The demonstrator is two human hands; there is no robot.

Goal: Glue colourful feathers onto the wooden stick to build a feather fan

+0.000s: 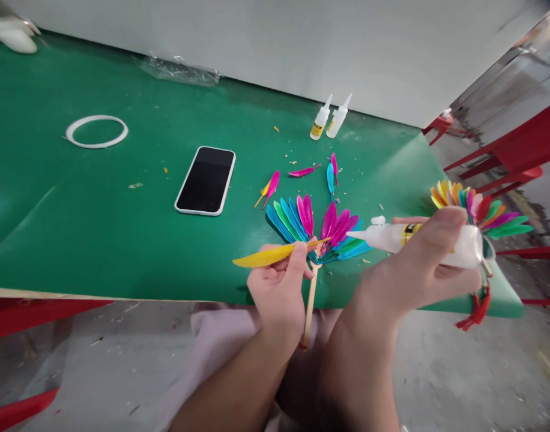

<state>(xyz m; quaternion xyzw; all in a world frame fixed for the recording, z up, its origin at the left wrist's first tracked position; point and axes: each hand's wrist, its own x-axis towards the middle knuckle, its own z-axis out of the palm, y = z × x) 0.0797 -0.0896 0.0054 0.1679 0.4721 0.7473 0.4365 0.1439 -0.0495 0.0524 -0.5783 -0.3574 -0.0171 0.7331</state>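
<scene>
My left hand (pixel 281 285) pinches a yellow feather (pixel 263 256), its quill end pointing right. In my right hand (pixel 419 267) a white glue bottle (pixel 385 237) with a yellow label lies nearly level, fingers wrapped round it. The bottle's narrow tip is close to the feather's quill; I cannot tell whether they touch. Below them lies a feather fan (pixel 342 225) with blue, green and magenta feathers. Its wooden handle (pixel 310 306) sticks out past the table's front edge. A small white cap (pixel 378 221) shows beside the bottle's nozzle.
Two more glue bottles (pixel 320 123) stand near the wall. A phone (pixel 206 181), a white ring (pixel 97 144) and loose feathers (pixel 303 171) lie on the green table (pixel 135 246). At the right edge is a multicoloured feather fan (pixel 504 219) with a red tassel (pixel 475 311). Red chairs surround the table.
</scene>
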